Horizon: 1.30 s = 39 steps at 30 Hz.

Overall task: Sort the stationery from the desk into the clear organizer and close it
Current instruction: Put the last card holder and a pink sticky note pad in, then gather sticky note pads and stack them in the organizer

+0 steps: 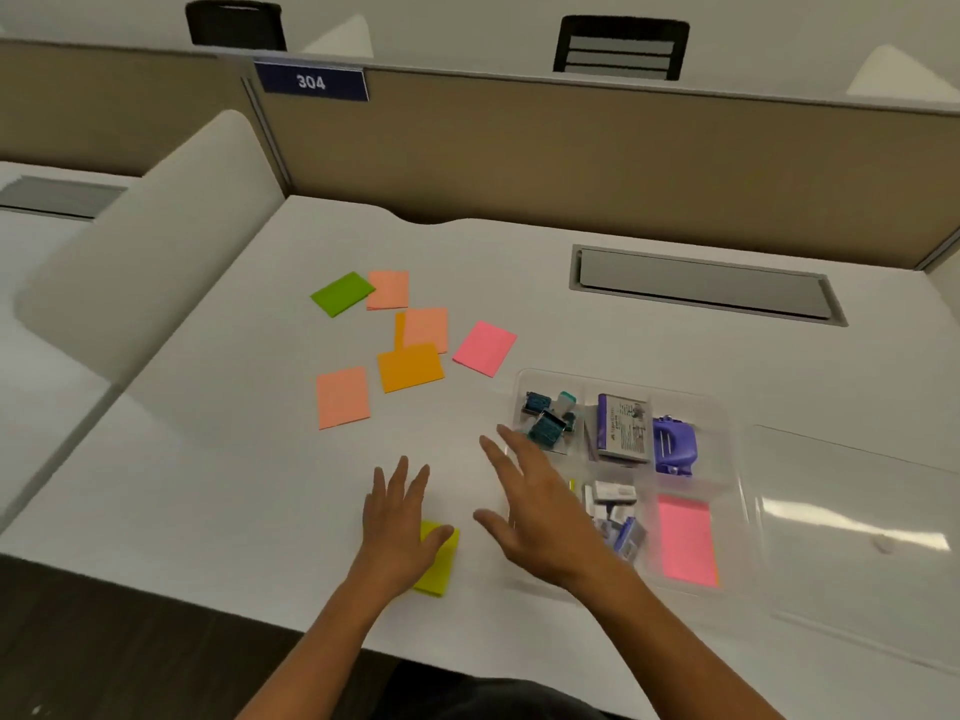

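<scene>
Several sticky-note pads lie loose on the white desk: a green pad (342, 293), peach pads (388, 290) (342, 397), an orange pad (410, 366) and a pink pad (484, 348). My left hand (397, 517) lies flat with fingers spread, its thumb side resting on a yellow pad (439, 566). To its right my right hand (535, 506) hovers open over the left edge of the clear organizer (727, 418). The organizer holds teal binder clips (545, 415), a staple box (623, 428), a purple hole punch (674, 445), small boxes and a pink pad (687, 540).
The organizer's clear lid (857, 537) lies flat on the desk to its right. A grey cable hatch (701, 283) is set into the desk behind it. A tan partition (571, 148) closes off the back, a white divider (145, 262) the left. The desk's front edge runs just below my hands.
</scene>
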Available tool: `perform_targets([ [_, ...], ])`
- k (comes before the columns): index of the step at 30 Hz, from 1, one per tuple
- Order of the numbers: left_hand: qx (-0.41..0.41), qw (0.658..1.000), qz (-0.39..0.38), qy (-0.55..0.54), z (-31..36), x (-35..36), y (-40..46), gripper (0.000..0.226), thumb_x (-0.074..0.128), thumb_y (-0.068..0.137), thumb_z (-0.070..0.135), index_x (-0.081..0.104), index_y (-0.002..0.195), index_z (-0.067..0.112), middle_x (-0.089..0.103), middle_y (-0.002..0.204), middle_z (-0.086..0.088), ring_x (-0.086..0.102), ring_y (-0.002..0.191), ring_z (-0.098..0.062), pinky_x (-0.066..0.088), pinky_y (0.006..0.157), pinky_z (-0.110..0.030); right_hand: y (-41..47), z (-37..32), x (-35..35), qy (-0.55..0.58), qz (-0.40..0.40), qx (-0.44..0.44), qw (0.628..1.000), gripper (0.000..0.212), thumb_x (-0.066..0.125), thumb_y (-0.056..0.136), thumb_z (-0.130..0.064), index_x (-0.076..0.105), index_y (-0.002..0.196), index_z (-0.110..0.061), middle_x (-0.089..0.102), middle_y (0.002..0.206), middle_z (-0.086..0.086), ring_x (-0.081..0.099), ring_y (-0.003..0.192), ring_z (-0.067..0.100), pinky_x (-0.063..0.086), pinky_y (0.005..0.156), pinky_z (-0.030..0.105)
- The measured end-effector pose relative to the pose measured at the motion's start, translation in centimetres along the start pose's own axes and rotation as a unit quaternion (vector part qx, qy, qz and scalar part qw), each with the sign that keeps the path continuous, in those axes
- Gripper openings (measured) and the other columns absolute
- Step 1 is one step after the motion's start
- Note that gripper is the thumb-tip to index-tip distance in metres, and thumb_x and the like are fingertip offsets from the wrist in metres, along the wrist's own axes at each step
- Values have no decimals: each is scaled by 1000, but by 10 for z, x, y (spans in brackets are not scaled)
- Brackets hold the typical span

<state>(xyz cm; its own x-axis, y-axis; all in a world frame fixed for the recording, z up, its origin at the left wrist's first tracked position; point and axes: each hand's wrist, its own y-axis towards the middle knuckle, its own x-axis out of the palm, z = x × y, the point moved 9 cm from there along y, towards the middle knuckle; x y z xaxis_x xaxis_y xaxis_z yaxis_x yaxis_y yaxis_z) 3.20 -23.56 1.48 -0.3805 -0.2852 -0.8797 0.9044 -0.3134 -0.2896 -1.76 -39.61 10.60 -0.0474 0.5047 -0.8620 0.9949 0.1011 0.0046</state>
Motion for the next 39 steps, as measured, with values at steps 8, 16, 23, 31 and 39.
perform_targets([
  [8,-7,997,9,82,-68,-28,29,119,-19,54,92,-10,152,26,-25,158,-5,-24,144,-32,-6,116,-52,9,-56,86,-32,-136,-49,989,90,54,93,-50,-5,155,-21,-2,164,3,4,150,23,14,121,38],
  [16,-19,989,-12,149,-101,-73,87,98,11,79,80,-10,152,17,-27,157,-10,-26,143,-35,-4,116,-55,19,-56,122,-85,-177,-5,981,93,58,91,-47,-1,154,-15,6,162,10,12,146,30,23,117,42],
  [23,-9,984,-86,153,-110,-48,93,89,24,90,70,-14,152,19,-26,158,-4,-23,144,-35,-6,117,-55,33,-52,126,-91,-169,32,981,88,61,89,-44,9,154,-15,27,153,8,29,134,29,38,106,41],
  [31,-5,995,4,104,-106,-41,57,78,23,89,66,15,153,21,2,162,-3,-1,147,-37,6,119,-50,49,-36,130,-101,-175,83,976,91,69,82,-45,19,151,-15,36,138,12,38,119,31,41,97,40],
  [39,-48,989,129,-52,-111,-45,30,46,62,87,49,68,113,12,53,139,-6,42,130,-28,34,109,-41,41,-27,131,-38,-176,131,975,90,72,80,-47,23,148,-13,37,134,10,38,121,29,44,97,38],
])
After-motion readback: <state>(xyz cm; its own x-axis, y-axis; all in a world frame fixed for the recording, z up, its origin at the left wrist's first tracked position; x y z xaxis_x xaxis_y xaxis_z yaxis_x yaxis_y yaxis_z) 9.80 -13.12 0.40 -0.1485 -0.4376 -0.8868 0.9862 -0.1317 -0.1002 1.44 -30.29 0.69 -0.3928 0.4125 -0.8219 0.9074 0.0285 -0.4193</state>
